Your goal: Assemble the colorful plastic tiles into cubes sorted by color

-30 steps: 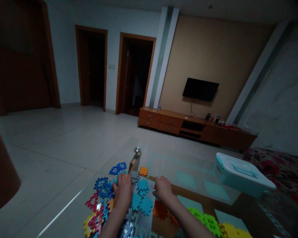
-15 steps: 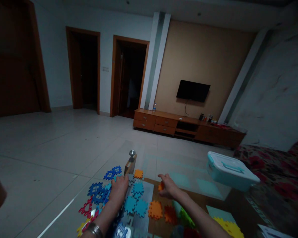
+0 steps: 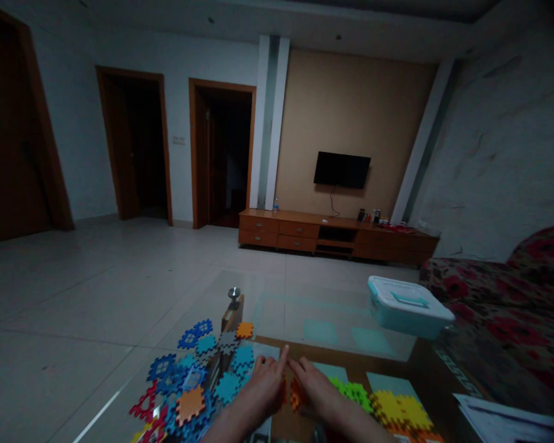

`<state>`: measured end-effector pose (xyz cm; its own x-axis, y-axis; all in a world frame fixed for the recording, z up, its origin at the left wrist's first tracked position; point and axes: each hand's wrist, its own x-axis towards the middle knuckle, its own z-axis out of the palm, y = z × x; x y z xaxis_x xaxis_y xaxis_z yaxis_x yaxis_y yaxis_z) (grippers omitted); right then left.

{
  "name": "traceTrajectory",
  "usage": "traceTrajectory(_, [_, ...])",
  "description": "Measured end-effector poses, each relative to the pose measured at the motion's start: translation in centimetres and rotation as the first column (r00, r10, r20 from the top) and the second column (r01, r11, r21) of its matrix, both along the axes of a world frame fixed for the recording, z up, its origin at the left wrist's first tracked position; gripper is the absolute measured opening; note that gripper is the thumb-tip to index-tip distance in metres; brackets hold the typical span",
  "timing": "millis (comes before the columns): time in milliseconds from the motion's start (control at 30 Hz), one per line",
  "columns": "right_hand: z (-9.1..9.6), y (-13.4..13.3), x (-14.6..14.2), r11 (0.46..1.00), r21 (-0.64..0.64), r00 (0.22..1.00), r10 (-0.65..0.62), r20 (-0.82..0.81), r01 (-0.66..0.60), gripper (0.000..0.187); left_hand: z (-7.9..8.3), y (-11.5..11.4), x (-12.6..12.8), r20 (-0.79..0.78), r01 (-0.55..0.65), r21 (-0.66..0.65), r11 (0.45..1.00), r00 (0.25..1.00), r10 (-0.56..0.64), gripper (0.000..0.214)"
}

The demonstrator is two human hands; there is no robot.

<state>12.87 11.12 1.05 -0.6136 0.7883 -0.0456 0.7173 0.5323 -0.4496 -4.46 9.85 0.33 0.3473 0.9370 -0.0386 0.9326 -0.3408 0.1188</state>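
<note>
My left hand [image 3: 268,384] and my right hand [image 3: 310,383] meet low in the middle, above the glass table. The left index finger points forward, with the other fingers curled. One orange notched interlocking tile [image 3: 296,395] shows at my right hand's curled fingers. Another bit of orange shows against my left palm, largely hidden by the hand. To the left lies a loose pile of blue interlocking tiles [image 3: 162,367], with an orange tile [image 3: 190,405] on top. Light-blue tiles [image 3: 227,387] lie close beside my left hand.
Green tiles [image 3: 353,392] and a stack of yellow tiles [image 3: 401,409] lie right of my right forearm. A teal box with a white lid [image 3: 409,311] stands at the far right of the table. Papers [image 3: 503,418] lie at the right front. A floral sofa [image 3: 503,301] is beyond.
My left hand has moved right, away from the tile pile. My right hand has drawn nearer, bringing both hands together. The view has turned slightly, and the orange tile on the pile now shows.
</note>
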Motion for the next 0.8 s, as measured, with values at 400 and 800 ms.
traceTrajectory(400, [-1.7, 0.1, 0.0, 0.998, -0.059, 0.998, -0.037, -0.051, 0.034, 0.088, -0.3, -1.3, 0.7, 0.131, 0.057, -0.074, 0.996, 0.990, -0.047, 0.078])
traceTrajectory(800, [1.7, 4.7, -6.2, 0.996, -0.005, 0.996, -0.089, 0.028, 0.089, 0.043, 3.5, -6.9, -6.6, -0.013, -0.662, -0.094, 0.744, 0.748, 0.664, 0.067])
